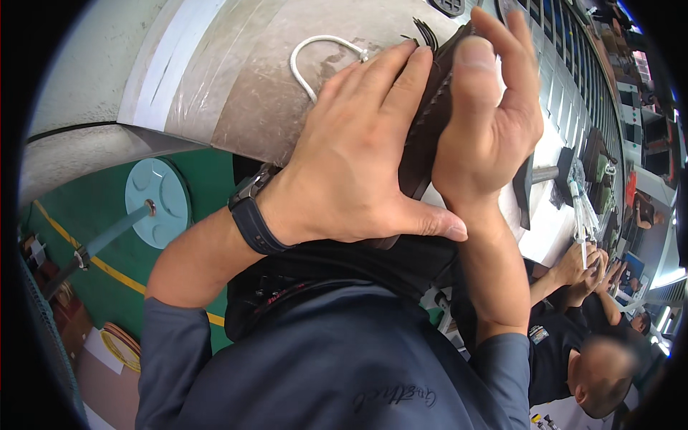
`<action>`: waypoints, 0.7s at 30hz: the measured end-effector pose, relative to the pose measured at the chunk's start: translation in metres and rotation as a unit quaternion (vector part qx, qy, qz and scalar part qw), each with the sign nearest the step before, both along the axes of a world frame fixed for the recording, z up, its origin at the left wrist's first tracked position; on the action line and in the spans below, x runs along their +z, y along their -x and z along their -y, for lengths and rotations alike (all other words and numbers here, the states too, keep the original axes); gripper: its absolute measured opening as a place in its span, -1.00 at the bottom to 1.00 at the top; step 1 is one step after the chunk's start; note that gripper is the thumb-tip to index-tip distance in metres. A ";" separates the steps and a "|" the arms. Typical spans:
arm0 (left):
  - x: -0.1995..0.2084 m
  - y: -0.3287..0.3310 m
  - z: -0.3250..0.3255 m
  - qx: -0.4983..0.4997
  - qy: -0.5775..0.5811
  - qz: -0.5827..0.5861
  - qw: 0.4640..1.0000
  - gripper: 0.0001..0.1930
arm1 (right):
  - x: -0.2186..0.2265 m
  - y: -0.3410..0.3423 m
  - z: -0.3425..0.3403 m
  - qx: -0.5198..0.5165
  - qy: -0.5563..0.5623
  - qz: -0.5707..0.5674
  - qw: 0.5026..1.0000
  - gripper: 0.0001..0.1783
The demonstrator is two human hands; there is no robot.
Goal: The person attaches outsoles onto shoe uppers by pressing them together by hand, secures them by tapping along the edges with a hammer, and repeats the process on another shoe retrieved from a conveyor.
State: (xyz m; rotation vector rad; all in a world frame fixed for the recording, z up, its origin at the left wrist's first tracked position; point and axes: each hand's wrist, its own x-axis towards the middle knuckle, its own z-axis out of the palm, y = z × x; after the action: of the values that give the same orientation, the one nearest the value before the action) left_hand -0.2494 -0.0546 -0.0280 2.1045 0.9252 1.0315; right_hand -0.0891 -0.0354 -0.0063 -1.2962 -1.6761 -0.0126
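Note:
A dark brown, leather-like piece with a stitched edge (430, 129) lies on the work table between my hands, much of it hidden beneath them. My left hand (358, 143), with a dark watch on its wrist, rests flat against it, fingers stretched forward and thumb spread to the right. On the piece's right side stands my right hand (491, 115), turned on edge with fingers apart and raised; nothing shows in its grasp. A loop of white cord (315, 44) curves out by my left fingertips. Thin black strands (426, 32) stick up beyond them.
The table's worn brown surface (251, 107) has clear tape over its left part. A dark tool with a metal shaft (537, 175) lies to the right. Co-workers (573, 344) sit along the right side. A light-blue round disc on a pole (154, 201) stands at left.

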 end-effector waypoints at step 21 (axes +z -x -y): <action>-0.012 -0.012 0.008 0.024 0.032 0.094 0.995 0.01 | 0.018 -0.034 -0.053 0.224 0.164 0.006 0.961 -0.59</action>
State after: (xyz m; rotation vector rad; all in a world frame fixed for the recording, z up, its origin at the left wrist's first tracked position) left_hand -0.2373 -0.0623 -0.0402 1.9036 0.9069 1.1876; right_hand -0.0555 0.0181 0.0118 -1.1202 -2.0077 0.5486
